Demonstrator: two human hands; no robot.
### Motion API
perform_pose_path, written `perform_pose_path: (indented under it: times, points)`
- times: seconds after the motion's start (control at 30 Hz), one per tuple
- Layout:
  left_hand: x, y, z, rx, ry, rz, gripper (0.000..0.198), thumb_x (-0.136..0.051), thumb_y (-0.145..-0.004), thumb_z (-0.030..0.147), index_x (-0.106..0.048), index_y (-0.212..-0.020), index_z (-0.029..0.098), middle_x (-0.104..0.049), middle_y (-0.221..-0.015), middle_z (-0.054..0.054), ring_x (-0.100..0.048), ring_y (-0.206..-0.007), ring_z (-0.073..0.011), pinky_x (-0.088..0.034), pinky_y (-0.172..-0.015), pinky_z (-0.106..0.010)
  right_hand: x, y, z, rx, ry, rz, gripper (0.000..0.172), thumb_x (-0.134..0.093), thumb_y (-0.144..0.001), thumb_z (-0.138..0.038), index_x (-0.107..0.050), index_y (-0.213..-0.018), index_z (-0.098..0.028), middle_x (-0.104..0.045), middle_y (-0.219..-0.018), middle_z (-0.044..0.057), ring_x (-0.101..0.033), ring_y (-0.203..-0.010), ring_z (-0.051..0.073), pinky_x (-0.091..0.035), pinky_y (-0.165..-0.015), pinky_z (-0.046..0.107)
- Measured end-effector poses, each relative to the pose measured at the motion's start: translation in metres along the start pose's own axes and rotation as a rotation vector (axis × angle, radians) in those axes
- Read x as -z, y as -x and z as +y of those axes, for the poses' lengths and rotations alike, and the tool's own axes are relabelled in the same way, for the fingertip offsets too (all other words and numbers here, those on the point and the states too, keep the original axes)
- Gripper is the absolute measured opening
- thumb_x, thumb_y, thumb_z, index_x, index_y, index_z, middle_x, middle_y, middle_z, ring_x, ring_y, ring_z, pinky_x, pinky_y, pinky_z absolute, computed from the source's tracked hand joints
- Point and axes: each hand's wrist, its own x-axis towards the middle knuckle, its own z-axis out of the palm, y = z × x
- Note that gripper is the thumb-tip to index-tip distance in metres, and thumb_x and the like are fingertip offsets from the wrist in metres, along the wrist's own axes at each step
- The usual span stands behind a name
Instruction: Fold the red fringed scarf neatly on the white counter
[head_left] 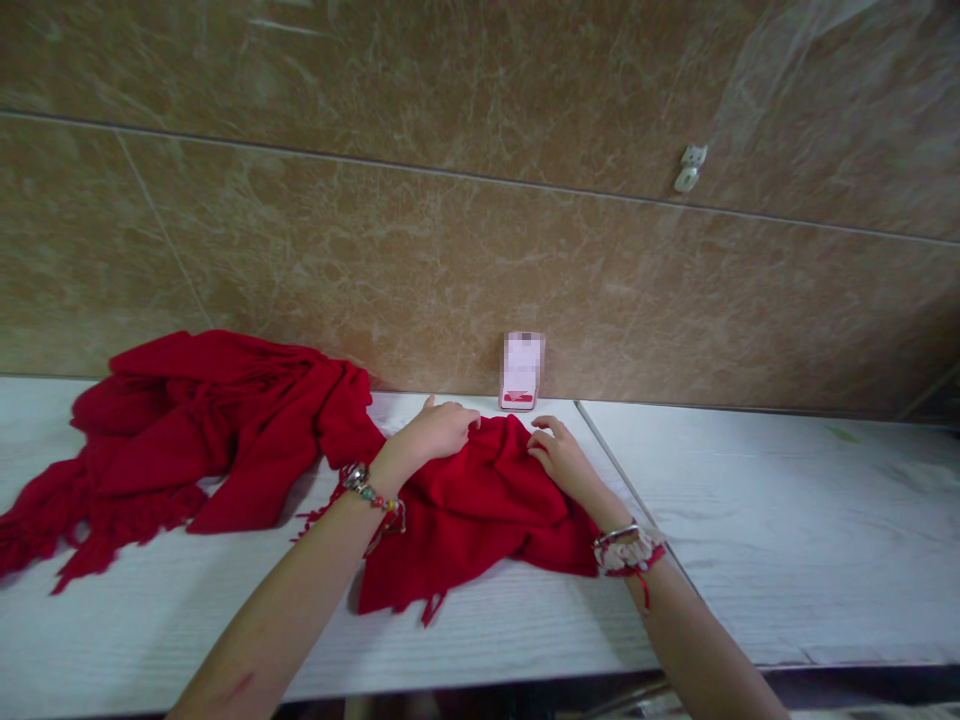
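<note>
A red fringed scarf [487, 510] lies bunched on the white wood-grain table, between my two forearms. At its far left edge, my left hand [442, 430] is closed, its fingertips pinching the cloth. My right hand [562, 458] rests at the scarf's far right side with bent fingers apart, its fingertips touching or just over the fabric. To the left spreads a larger heap of the same red fringed cloth [247, 430]. Whether the two red parts join behind my left wrist, I cannot tell.
A phone [521, 372] with a lit screen leans upright against the brown marbled wall [420, 260], just beyond the scarf. On the wall at the upper right is a small white cat-shaped hook [690, 168]. A seam crosses the white table [787, 520] right of my right hand.
</note>
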Motion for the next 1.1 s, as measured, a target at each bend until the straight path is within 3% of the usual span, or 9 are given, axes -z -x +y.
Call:
perform_pose_path:
  times: [0.1, 0.23, 0.37, 0.47, 0.6, 0.73, 0.8, 0.97, 1.1]
  points:
    - [-0.001, -0.001, -0.003, 0.01, 0.004, 0.024, 0.029, -0.037, -0.078, 0.011, -0.059, -0.095, 0.02, -0.065, -0.102, -0.008, -0.057, -0.097, -0.0222, -0.032, -0.091, -0.045, 0.003, -0.002, -0.002, 0.01, -0.058, 0.107, 0.015, -0.046, -0.076, -0.01, -0.055, -0.069, -0.019, -0.05, -0.099, 0.008, -0.052, -0.091, 0.02, -0.045, -0.084, 0.038]
    - [0.006, 0.002, -0.012, 0.096, -0.042, 0.102, 0.031, -0.036, -0.078, 0.011, -0.06, -0.095, 0.02, -0.066, -0.099, -0.009, -0.057, -0.097, -0.0221, -0.033, -0.09, -0.042, 0.016, -0.004, -0.002, -0.028, -0.114, 0.393, 0.013, -0.044, -0.077, -0.013, -0.05, -0.069, -0.022, -0.05, -0.088, 0.006, -0.051, -0.086, 0.019, -0.046, -0.08, 0.038]
    - [0.025, 0.015, -0.024, 0.257, -0.082, 0.192, 0.03, -0.037, -0.075, 0.012, -0.06, -0.093, 0.02, -0.066, -0.096, -0.009, -0.058, -0.095, -0.0244, -0.035, -0.085, -0.043, 0.036, -0.004, 0.003, -0.168, -0.148, 0.704, 0.009, -0.041, -0.079, -0.02, -0.047, -0.072, -0.023, -0.046, -0.082, 0.005, -0.047, -0.081, 0.019, -0.047, -0.068, 0.034]
    - [0.042, 0.03, -0.029, 0.373, -0.091, 0.254, 0.026, -0.04, -0.073, 0.015, -0.059, -0.089, 0.02, -0.067, -0.09, -0.008, -0.058, -0.093, -0.0254, -0.035, -0.084, -0.044, 0.048, -0.003, 0.004, -0.209, -0.202, 0.785, 0.008, -0.043, -0.078, -0.025, -0.047, -0.072, -0.022, -0.045, -0.08, 0.004, -0.046, -0.078, 0.018, -0.045, -0.064, 0.031]
    - [0.054, 0.048, -0.033, 0.523, -0.134, 0.253, 0.024, -0.042, -0.07, 0.015, -0.06, -0.084, 0.022, -0.068, -0.086, -0.006, -0.06, -0.088, -0.0244, -0.038, -0.081, -0.04, 0.056, -0.003, 0.002, -0.154, -0.384, 0.773, 0.009, -0.046, -0.075, -0.028, -0.047, -0.069, -0.022, -0.046, -0.077, 0.002, -0.048, -0.076, 0.017, -0.043, -0.066, 0.03]
    - [0.056, 0.055, -0.034, 0.325, -0.01, -0.102, 0.027, -0.05, -0.065, 0.02, -0.063, -0.089, 0.024, -0.068, -0.082, 0.0, -0.061, -0.075, -0.0175, -0.043, -0.064, -0.023, 0.057, -0.002, 0.004, -0.122, -0.569, 0.634, 0.016, -0.04, -0.075, -0.028, -0.042, -0.06, -0.022, -0.047, -0.073, 0.003, -0.051, -0.075, 0.018, -0.043, -0.068, 0.032]
    - [0.055, 0.054, -0.033, 0.232, 0.052, -0.208, 0.032, -0.052, -0.067, 0.027, -0.062, -0.097, 0.024, -0.068, -0.085, 0.001, -0.061, -0.074, -0.0152, -0.043, -0.062, -0.019, 0.057, -0.001, 0.006, -0.108, -0.61, 0.546, 0.021, -0.038, -0.075, -0.029, -0.041, -0.056, -0.022, -0.05, -0.072, 0.003, -0.052, -0.075, 0.019, -0.043, -0.07, 0.033]
    - [0.044, 0.038, -0.03, 0.328, -0.014, -0.081, 0.039, -0.048, -0.075, 0.027, -0.055, -0.113, 0.019, -0.064, -0.105, -0.007, -0.059, -0.092, -0.0196, -0.043, -0.076, -0.025, 0.051, -0.001, 0.006, -0.084, -0.532, 0.368, 0.017, -0.048, -0.075, -0.03, -0.051, -0.062, -0.021, -0.056, -0.074, 0.003, -0.054, -0.076, 0.018, -0.044, -0.072, 0.033]
    - [0.027, 0.017, -0.027, 0.056, 0.075, -0.034, 0.036, -0.048, -0.077, 0.023, -0.055, -0.112, 0.02, -0.058, -0.116, -0.006, -0.054, -0.104, -0.0182, -0.038, -0.088, -0.025, 0.041, -0.001, -0.002, 0.039, -0.354, 0.047, 0.015, -0.053, -0.076, -0.03, -0.06, -0.086, -0.022, -0.058, -0.093, 0.006, -0.054, -0.091, 0.019, -0.043, -0.083, 0.037]
